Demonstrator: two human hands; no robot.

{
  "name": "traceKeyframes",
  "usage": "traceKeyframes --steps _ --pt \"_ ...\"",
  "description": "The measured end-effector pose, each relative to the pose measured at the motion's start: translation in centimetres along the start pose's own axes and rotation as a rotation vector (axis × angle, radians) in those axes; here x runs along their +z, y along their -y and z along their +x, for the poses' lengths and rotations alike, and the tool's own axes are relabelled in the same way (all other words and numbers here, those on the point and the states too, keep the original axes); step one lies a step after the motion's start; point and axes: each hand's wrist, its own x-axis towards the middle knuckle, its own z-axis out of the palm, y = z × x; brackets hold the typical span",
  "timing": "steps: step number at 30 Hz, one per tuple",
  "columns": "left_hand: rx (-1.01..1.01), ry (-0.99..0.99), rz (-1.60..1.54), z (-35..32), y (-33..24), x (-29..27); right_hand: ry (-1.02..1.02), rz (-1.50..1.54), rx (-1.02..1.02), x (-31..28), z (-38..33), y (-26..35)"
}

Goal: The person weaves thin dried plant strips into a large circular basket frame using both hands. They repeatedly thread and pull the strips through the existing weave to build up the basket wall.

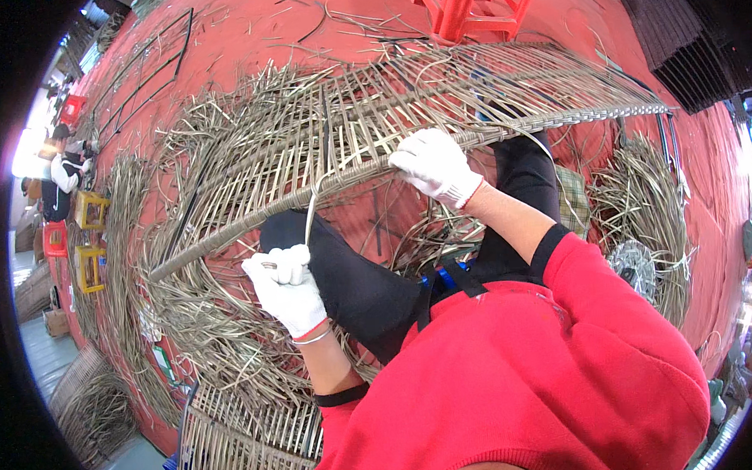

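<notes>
A long woven cane panel [372,123] with many thin slats lies across my knees, its wrapped near edge [267,207] running from lower left to upper right. My right hand [431,165], in a white glove, is closed on that edge near the panel's middle. Lower and to the left, my left hand [285,288], also gloved in white, is closed in a fist on a pale cane strip [312,212]. The strip rises from the fist to the wrapped edge and bends around it. Inside the left fist the strip's end is hidden.
Loose cane strips [231,348] lie in heaps on the red floor, with another bundle [640,201] at the right. A red plastic stool [468,20] stands beyond the panel. A second slatted panel [242,438] lies at lower left. Far left, a person [62,175] is near yellow stools [90,210].
</notes>
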Motion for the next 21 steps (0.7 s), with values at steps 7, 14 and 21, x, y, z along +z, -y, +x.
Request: traceKeyframes --steps 7,14,21 --pt "-0.055 0.008 -0.054 0.3 -0.3 -0.8 -0.08 0.062 0.082 2.3 -1.9 -0.2" --pt "0.135 0.056 0.336 1.0 -1.0 0.8 0.034 0.116 0.078 1.3 -0.7 -0.7" --pt "0.115 0.261 1.212 0.9 -9.6 -0.9 0.09 0.209 0.05 0.0 -0.6 -1.8"
